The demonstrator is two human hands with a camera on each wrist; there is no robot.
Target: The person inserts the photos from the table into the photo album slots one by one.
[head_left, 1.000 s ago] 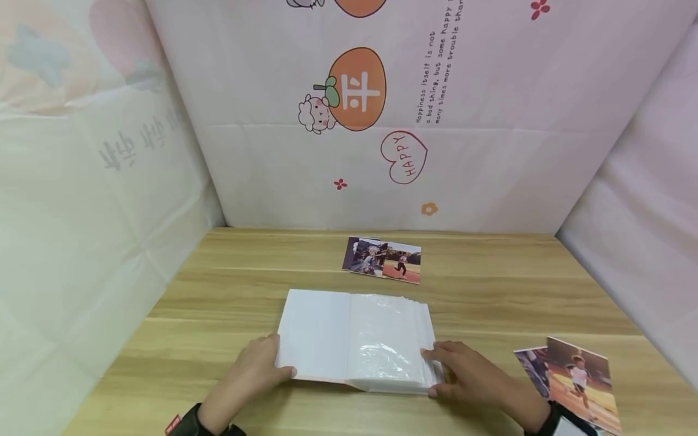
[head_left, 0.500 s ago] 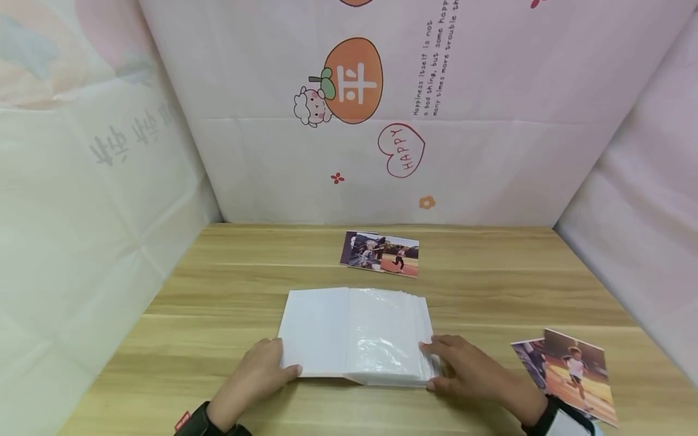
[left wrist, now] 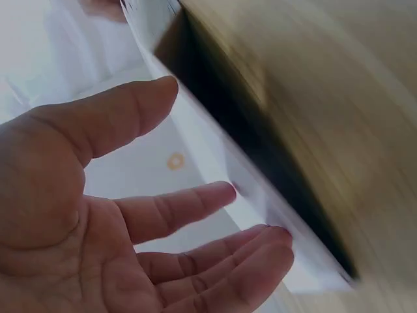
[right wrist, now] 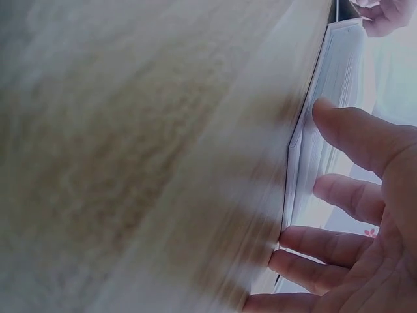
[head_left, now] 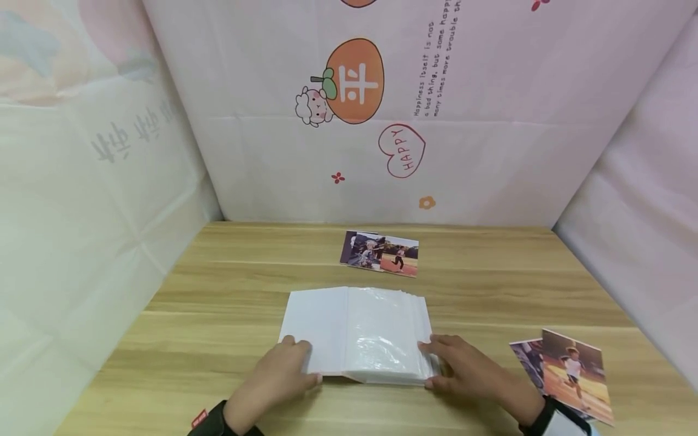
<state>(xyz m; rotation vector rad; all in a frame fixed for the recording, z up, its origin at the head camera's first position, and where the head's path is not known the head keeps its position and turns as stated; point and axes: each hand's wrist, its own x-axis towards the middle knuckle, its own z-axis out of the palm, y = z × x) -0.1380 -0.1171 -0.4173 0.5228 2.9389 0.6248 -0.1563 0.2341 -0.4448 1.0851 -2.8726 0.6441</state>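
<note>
A photo album [head_left: 383,327] lies open on the table in the head view, its bare white inside cover on the left and a thick block of glossy clear sleeves on the right. My left hand [head_left: 280,372] rests over the cover's front left corner. In the left wrist view, the fingers of that left hand [left wrist: 150,215] are extended, several fingertips touching the white cover. At the right end of the sleeves is my right hand [head_left: 469,372], index finger and thumb touching the edge. The right wrist view shows this right hand [right wrist: 352,228] with spread, fairly straight fingers.
Behind the album lie several overlapping photos [head_left: 400,257] on the wooden table [head_left: 218,290]. More photos [head_left: 575,375] overlap at the right, beside the right wrist. White printed cloth [head_left: 480,169] encloses the back and both sides.
My left hand has slid right, from the cover's left edge onto its front left corner. The right hand stays at the sleeves. The head view has shifted slightly.
</note>
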